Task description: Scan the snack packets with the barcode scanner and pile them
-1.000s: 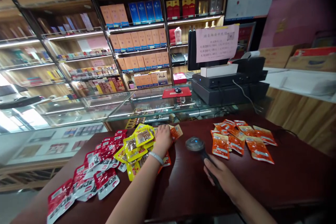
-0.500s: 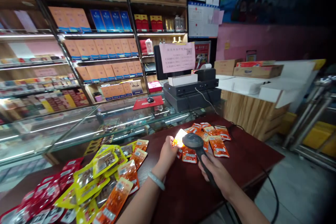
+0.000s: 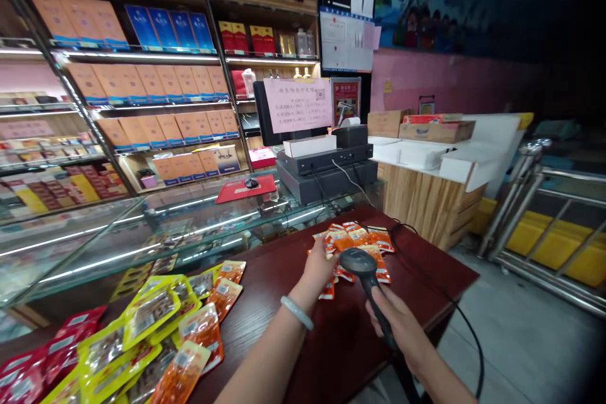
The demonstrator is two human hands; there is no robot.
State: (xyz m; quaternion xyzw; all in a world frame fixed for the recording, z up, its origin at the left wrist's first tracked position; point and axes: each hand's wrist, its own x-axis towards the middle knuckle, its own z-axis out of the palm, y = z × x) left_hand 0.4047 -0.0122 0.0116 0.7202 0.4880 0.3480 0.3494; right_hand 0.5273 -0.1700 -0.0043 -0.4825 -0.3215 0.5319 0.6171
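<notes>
My right hand [image 3: 402, 326] grips the handle of a black barcode scanner [image 3: 360, 263], its head held just above the dark red table [image 3: 331, 334]. My left hand [image 3: 319, 269] reaches into the pile of orange snack packets [image 3: 358, 238] at the table's far right; its fingers are curled at the pile's near edge, but whether they hold a packet is hidden. A pale bangle [image 3: 297, 312] sits on that wrist. Yellow packets [image 3: 146, 312] and more orange packets [image 3: 208, 322] lie at the lower left, with red packets [image 3: 42, 353] at the far left.
A glass display counter [image 3: 142, 233] runs behind the table, with a red mouse pad [image 3: 246, 189] and a black till [image 3: 326, 167] carrying a pink notice. Shelves of boxed goods [image 3: 156, 82] fill the back wall. A wooden counter [image 3: 426, 202] and metal rails [image 3: 544, 214] stand right.
My left hand took an orange packet from the left pile, held it lit under the scanner, then carried it to the right pile. My view swung right.
</notes>
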